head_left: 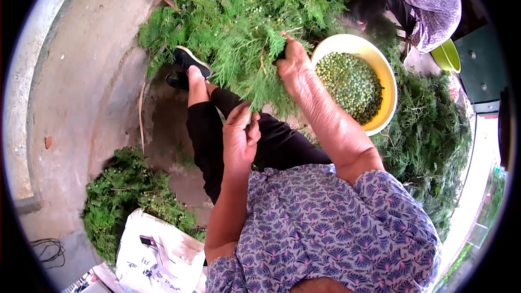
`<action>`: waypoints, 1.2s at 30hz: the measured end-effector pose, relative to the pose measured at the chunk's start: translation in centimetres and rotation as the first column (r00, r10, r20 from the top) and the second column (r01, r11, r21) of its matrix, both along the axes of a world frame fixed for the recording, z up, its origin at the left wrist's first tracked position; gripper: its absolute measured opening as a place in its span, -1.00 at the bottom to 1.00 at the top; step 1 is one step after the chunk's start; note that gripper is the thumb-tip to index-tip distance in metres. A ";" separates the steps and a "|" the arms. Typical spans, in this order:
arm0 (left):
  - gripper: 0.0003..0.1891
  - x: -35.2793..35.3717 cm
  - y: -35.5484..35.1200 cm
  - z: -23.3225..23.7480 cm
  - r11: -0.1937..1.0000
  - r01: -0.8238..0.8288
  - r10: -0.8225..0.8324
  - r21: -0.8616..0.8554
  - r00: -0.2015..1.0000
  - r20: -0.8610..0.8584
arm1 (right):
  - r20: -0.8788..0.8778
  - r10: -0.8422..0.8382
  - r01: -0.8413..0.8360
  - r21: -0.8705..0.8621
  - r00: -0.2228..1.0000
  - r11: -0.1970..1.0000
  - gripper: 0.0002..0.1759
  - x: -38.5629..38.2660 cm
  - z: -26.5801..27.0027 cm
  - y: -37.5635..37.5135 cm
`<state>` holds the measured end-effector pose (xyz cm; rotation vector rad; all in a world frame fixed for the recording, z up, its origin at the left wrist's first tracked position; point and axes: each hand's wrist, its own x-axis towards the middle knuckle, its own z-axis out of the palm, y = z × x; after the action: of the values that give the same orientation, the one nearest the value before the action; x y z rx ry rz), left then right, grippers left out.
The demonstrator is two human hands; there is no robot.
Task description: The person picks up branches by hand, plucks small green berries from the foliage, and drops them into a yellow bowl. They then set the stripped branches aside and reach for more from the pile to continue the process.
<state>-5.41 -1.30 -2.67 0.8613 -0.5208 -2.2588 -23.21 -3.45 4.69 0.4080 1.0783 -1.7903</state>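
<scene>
A feathery green conifer branch (255, 70) stretches in front of me above my lap. My right hand (296, 68) is closed around its stem end; something small and dark shows beside the fingers, too hidden to name. Lower down, my left hand (240, 133) is closed, with thumb and fingers pinched at the lower tip of the same branch. Just right of my right hand stands a yellow tub (388, 103), partly filled with small round green berries (347, 84). My right forearm passes over the tub's near left edge.
A large heap of cut conifer branches (233, 0) lies ahead, with more greenery (429, 130) at right and a smaller pile (125, 195) lower left. A white sack (163, 255) lies beside it. Another person (423, 5) sits upper right, near a green basin (448, 57).
</scene>
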 end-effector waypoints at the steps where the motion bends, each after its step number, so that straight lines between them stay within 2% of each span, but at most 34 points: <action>1: -0.88 -0.7 0.0 0.3 0.999 0.001 0.001 -0.042 0.999 0.036 | 0.063 -0.055 0.054 0.018 0.997 0.998 -0.31 -0.1 -0.8 -1.0; 2: -0.89 -1.4 0.0 0.7 0.997 0.004 0.002 -0.082 0.997 0.071 | 0.043 -0.036 0.036 -0.017 0.998 0.999 -0.32 0.0 -1.6 -1.1; 4: -0.88 -2.5 -0.3 1.7 0.956 0.064 -0.019 -0.286 0.987 0.156 | 0.045 0.024 -0.023 -0.024 0.999 0.999 -0.29 0.6 -1.4 -1.2; 5: -0.89 -2.7 -0.6 2.1 0.959 0.060 -0.033 -0.276 0.994 0.104 | 0.070 0.030 -0.024 -0.088 0.997 0.996 -0.28 0.8 -1.2 -0.8; 8: -0.87 -3.4 -0.7 2.0 0.944 0.052 -0.001 -0.327 0.988 0.154 | 0.071 0.025 -0.013 -0.164 0.997 0.986 -0.28 1.3 -2.3 -1.3; 9: -0.87 -3.4 -0.8 2.5 0.936 0.050 0.009 -0.349 0.986 0.166 | 0.111 0.066 -0.034 -0.270 0.992 0.962 -0.28 1.3 -2.4 -1.0; 10: -0.87 -3.2 -0.9 2.3 0.936 0.052 0.007 -0.349 0.986 0.168 | 0.113 0.064 -0.031 -0.270 0.991 0.962 -0.28 1.3 -2.4 -1.0; 12: -0.90 -2.7 -1.0 1.6 0.878 0.176 -0.026 -0.445 0.946 0.324 | 0.040 0.060 -0.057 -0.068 0.997 0.996 -0.29 1.3 -2.1 -1.2; 13: -0.97 -2.2 -0.9 1.2 0.877 0.176 -0.064 -0.448 0.965 0.253 | 0.012 0.072 -0.070 -0.112 0.997 0.991 -0.29 1.0 -2.4 -1.5; 14: -0.97 -1.8 -0.6 1.0 0.878 0.175 -0.062 -0.446 0.964 0.257 | 0.038 0.050 -0.048 -0.054 0.998 0.997 -0.28 0.5 -2.3 -1.5; 16: -0.91 -1.7 0.3 1.7 0.971 0.011 0.064 -0.241 0.951 0.302 | -0.037 0.067 -0.070 -0.096 0.997 0.993 -0.47 0.5 -0.1 -0.5; 17: -0.86 -1.8 1.0 0.3 0.948 -0.133 0.223 -0.289 0.926 0.305 | 0.004 0.033 -0.031 -0.207 0.999 0.978 -0.51 -0.1 -1.3 -0.9; 18: -0.86 -1.2 1.0 0.5 0.948 -0.133 0.222 -0.289 0.927 0.303 | 0.036 0.036 -0.031 -0.114 0.999 0.993 -0.54 -0.9 -1.5 -1.3; 19: -0.85 -0.5 0.7 1.0 0.959 0.010 0.086 -0.283 0.942 0.325 | -0.007 0.051 -0.052 -0.219 0.999 0.974 -0.55 -2.5 -3.8 -1.9; 20: -0.83 0.0 0.5 1.2 0.950 0.154 -0.052 -0.274 0.937 0.347 | -0.053 0.061 -0.075 -0.317 0.997 0.945 -0.57 -4.0 -6.4 -2.1; 21: -0.82 0.1 0.7 0.9 0.948 0.130 -0.031 -0.289 0.946 0.323 | 0.068 0.088 -0.042 -0.502 0.994 0.864 -0.73 -4.9 -6.9 -1.8; 22: -0.83 0.3 0.8 0.8 0.952 0.135 -0.041 -0.275 0.946 0.323 | 0.034 0.160 -0.119 -0.519 0.987 0.846 -0.72 -5.7 -7.0 -0.9; 23: -0.83 0.4 0.8 0.7 0.954 0.138 -0.046 -0.267 0.946 0.322 | 0.025 0.294 -0.182 -0.735 0.955 0.654 -0.70 -6.7 -8.2 -0.6; 24: -0.83 0.5 1.0 0.7 0.956 0.140 -0.052 -0.256 0.945 0.322 | -0.021 0.419 -0.208 -0.890 0.908 0.406 -0.66 -6.7 -8.2 -0.5; 25: -0.83 0.5 1.0 0.7 0.955 0.148 -0.062 -0.256 0.947 0.316 | -0.258 0.168 -0.289 -0.565 0.951 0.773 -0.66 -6.7 -8.1 -0.8; 26: -0.83 0.4 1.1 0.8 0.959 0.142 -0.062 -0.247 0.951 0.304 | -0.262 -0.041 -0.066 -0.387 0.964 0.920 -0.67 -5.6 -8.6 0.2; 27: -0.83 0.5 1.2 0.9 0.962 0.134 -0.060 -0.238 0.954 0.295 | -0.228 -0.013 -0.076 -0.376 0.974 0.923 -0.68 -4.4 -5.9 1.0; 29: -0.83 0.6 1.3 0.9 0.961 0.130 -0.053 -0.244 0.954 0.296 | -0.188 0.024 -0.093 -0.371 0.982 0.924 -0.69 -3.8 -4.3 1.4; 33: -0.83 0.3 1.3 1.4 0.965 0.127 -0.052 -0.230 0.950 0.308 | -0.186 0.014 -0.093 -0.422 0.982 0.902 -0.69 -3.8 -5.1 1.9; 36: -0.86 -0.4 1.7 2.3 0.948 0.159 -0.093 -0.276 0.967 0.237 | -0.169 0.002 -0.081 -0.463 0.986 0.883 -0.68 -3.8 -5.8 1.9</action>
<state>-5.81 0.38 -0.37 0.9514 -1.0125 -2.1344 -26.96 -1.53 -1.09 -0.0601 0.7146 -1.9960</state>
